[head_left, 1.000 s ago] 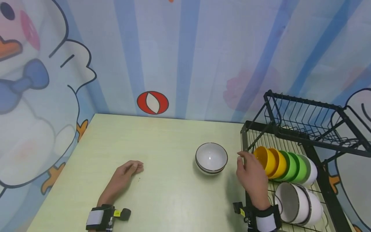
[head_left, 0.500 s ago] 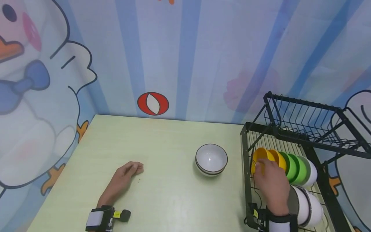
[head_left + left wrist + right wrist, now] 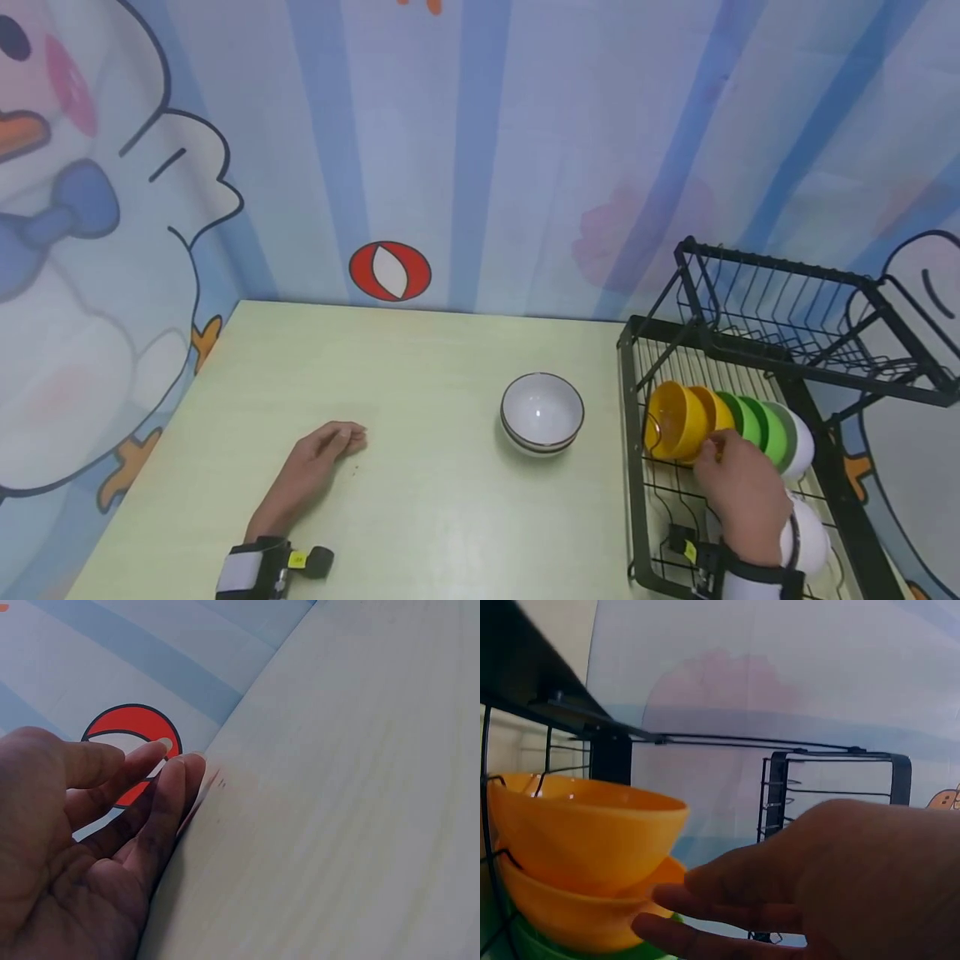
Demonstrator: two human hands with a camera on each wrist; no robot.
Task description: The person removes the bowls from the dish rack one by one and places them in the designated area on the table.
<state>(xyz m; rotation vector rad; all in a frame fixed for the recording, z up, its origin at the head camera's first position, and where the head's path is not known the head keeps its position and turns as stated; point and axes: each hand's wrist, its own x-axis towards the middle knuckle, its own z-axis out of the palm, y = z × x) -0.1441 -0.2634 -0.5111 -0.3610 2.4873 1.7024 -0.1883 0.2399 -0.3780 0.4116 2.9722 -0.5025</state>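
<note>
My right hand [image 3: 742,496] is over the dish rack, with its fingertips at the lower edge of the second yellow bowl [image 3: 712,408]. In the right wrist view its fingers [image 3: 675,930] point at that bowl's rim, spaced apart; whether they touch it is unclear. In front of it leans the first yellow bowl [image 3: 671,421]. Green bowls [image 3: 772,433] and a white bowl [image 3: 802,446] stand behind in the same row. My left hand [image 3: 318,462] rests on the table with loosely bent fingers, holding nothing.
A stack of white bowls [image 3: 542,412] with dark rims stands on the table [image 3: 412,517], left of the black dish rack [image 3: 633,500]. Larger white bowls [image 3: 810,537] sit partly hidden behind my right wrist. The upper rack tier [image 3: 787,300] overhangs the back.
My right hand has moved right from beside the rack, past the first yellow bowl to the second. The first yellow bowl now leans slightly more to the left. My left hand stays still.
</note>
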